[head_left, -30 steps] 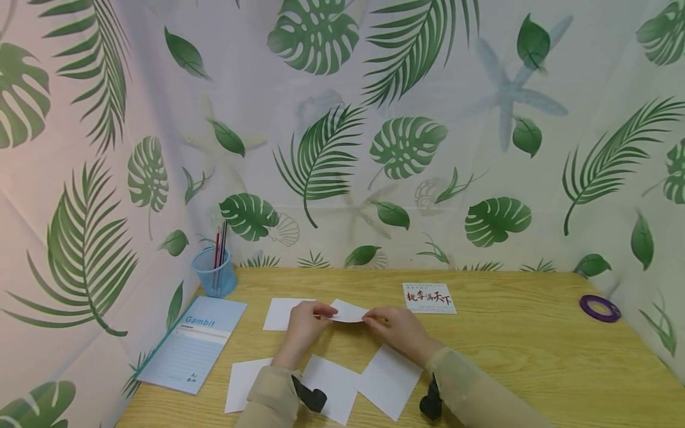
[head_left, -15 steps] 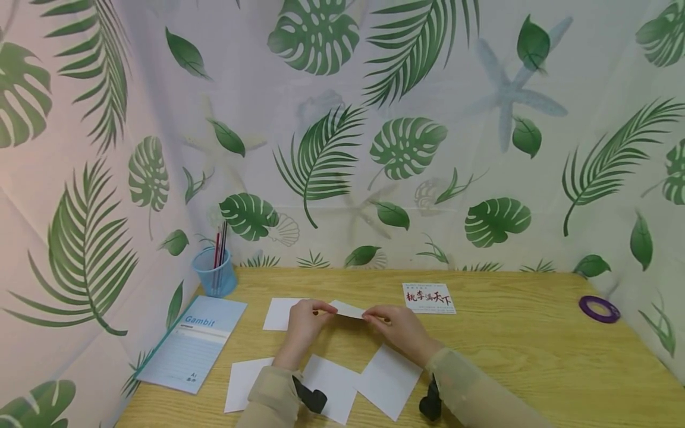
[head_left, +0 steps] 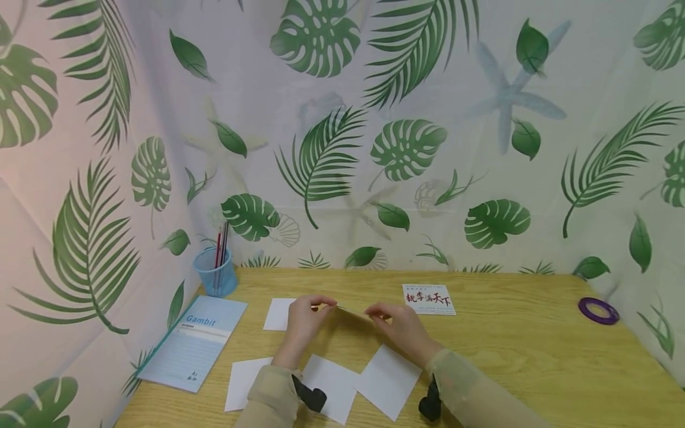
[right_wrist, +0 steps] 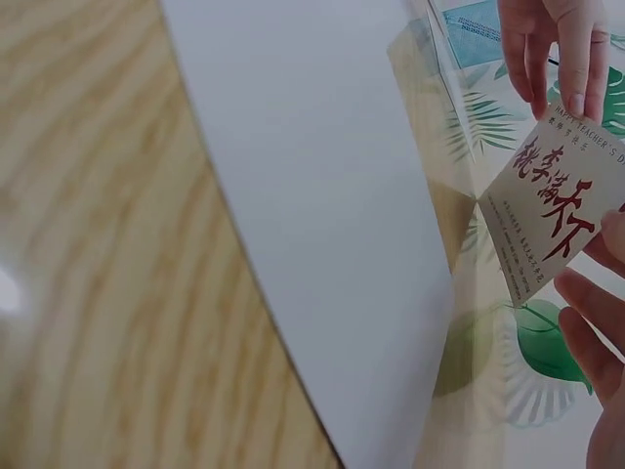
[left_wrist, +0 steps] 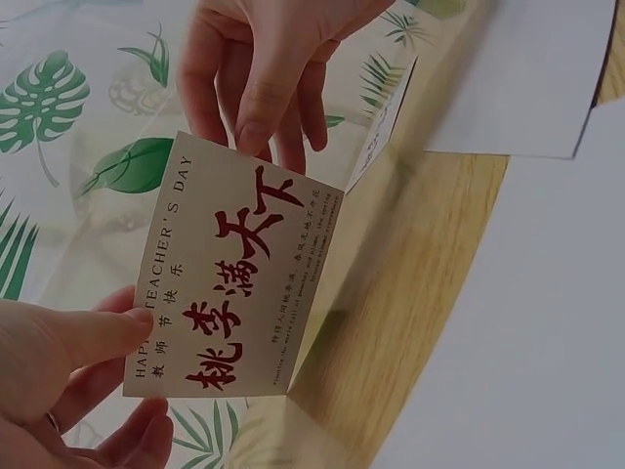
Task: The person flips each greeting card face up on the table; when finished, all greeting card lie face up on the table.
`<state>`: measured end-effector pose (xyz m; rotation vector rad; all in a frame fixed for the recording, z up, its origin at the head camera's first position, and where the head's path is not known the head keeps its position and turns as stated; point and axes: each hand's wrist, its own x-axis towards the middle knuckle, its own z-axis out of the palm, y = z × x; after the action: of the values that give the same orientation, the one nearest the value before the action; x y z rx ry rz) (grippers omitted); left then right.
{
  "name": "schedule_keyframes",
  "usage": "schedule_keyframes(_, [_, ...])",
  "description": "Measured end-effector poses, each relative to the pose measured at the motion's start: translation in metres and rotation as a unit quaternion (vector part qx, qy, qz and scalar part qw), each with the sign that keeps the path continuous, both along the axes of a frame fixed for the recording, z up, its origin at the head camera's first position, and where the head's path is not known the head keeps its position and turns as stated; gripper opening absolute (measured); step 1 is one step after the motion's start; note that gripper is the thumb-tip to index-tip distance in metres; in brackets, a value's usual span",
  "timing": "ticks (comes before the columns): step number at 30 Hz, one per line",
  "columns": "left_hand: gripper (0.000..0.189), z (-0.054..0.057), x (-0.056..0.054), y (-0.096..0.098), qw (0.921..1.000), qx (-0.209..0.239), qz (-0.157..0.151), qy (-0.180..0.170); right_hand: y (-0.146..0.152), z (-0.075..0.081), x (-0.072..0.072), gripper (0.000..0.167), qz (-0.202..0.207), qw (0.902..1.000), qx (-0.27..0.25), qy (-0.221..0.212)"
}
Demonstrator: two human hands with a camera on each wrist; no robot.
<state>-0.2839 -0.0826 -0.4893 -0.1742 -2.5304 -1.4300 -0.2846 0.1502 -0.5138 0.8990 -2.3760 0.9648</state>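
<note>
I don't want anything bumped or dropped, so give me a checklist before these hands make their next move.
1. Held card secured: ok, left hand and right hand both pinch it.
2. Its printed side visible: ok, readable in the left wrist view.
3. Held card flat: not ok, tilted, nearly edge-on to the head camera.
4. Loose printed card face up: ok, on the table.
5. Undersides of white cards: cannot tell, hidden.
6. Purple ring away from both hands: ok.
</note>
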Motion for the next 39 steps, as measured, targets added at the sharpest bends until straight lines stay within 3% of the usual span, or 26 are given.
schedule_keyframes(5, [0.005, 0.0014, -0.0005, 0.0013, 0.9999, 0.009, -0.004, 0.012, -0.0005, -0.0003, -0.001, 0.02, -0.005, 0.9997, -0.019, 0.015])
schedule_keyframes(14, [0.012, 0.0009, 0.0002, 0.0029, 0.999, 0.044, -0.002, 0.0, -0.0019, 0.0032, 0.0034, 0.018, -0.054, 0.9957, -0.065, -0.039])
schedule_keyframes(23, [0.022, 0.0001, -0.0026, 0.0037, 0.9965, 0.08, 0.023, -0.001, 0.0013, 0.0056, 0.0031, 0.015, -0.085, 0.9847, -0.122, -0.091])
schedule_keyframes(30, [0.024, -0.0012, -0.0036, 0.0063, 0.993, 0.104, 0.047, 0.033, 0.0001, 0.0071, 0.0033, 0.016, -0.084, 0.9811, -0.149, -0.09])
schedule_keyframes(34, [0.024, -0.0006, -0.0046, 0.0067, 0.9902, 0.125, 0.062, 0.008, -0.0001, 0.0081, 0.0035, 0.016, -0.089, 0.9759, -0.168, -0.108])
schedule_keyframes(39, [0.015, -0.0006, -0.005, 0.0079, 0.9897, 0.118, 0.079, -0.015, 0.0009, 0.0089, 0.0033, 0.017, -0.096, 0.9668, -0.191, -0.14])
